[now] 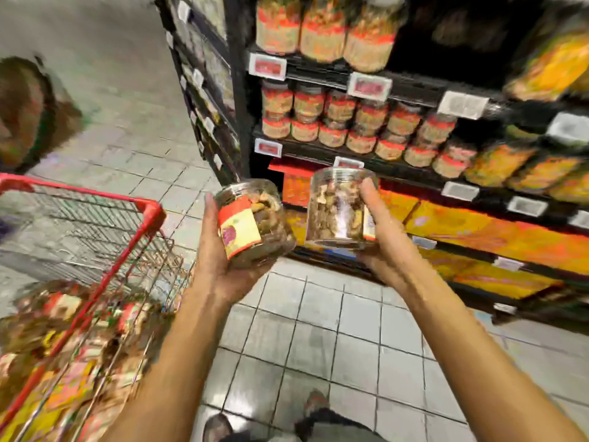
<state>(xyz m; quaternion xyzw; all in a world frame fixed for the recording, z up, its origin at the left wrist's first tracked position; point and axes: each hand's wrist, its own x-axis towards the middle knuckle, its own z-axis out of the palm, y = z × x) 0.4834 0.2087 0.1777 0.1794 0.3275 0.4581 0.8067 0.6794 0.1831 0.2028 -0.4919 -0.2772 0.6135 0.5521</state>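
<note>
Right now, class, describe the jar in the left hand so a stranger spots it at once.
Between the red-rimmed trolley and the black shelves of jars, two hands each hold a clear jar. The left hand grips the tilted jar nearer the trolley; its red-and-yellow label faces the camera, whereas the right hand holds an upright jar showing mostly bare plastic.

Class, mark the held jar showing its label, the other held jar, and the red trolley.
Labelled jar (240, 226): head view, on its label.
Other jar (331, 212): head view, on its clear wall.
Red trolley (154, 212): head view, on its rim corner.
</note>
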